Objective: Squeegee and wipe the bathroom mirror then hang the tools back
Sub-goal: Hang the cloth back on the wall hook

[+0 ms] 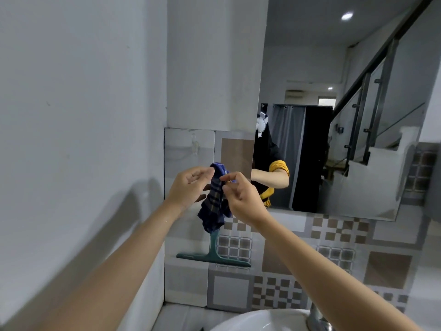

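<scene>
A dark blue plaid cloth (213, 201) hangs between my two hands in front of the tiled wall, left of the mirror (334, 68). My left hand (188, 185) pinches its upper left edge. My right hand (238, 194) grips its upper right edge. A teal squeegee (213, 253) hangs on the tiles just below the cloth, blade downward; the cloth hides the top of its handle. A clear hook (195, 144) sticks to the tile above my left hand.
A white sink (257, 318) lies at the bottom, with a metal tap (318, 316) behind my right forearm. A plain white wall (71, 139) closes the left side. The mirror reflects a person's arm, a curtain and a staircase.
</scene>
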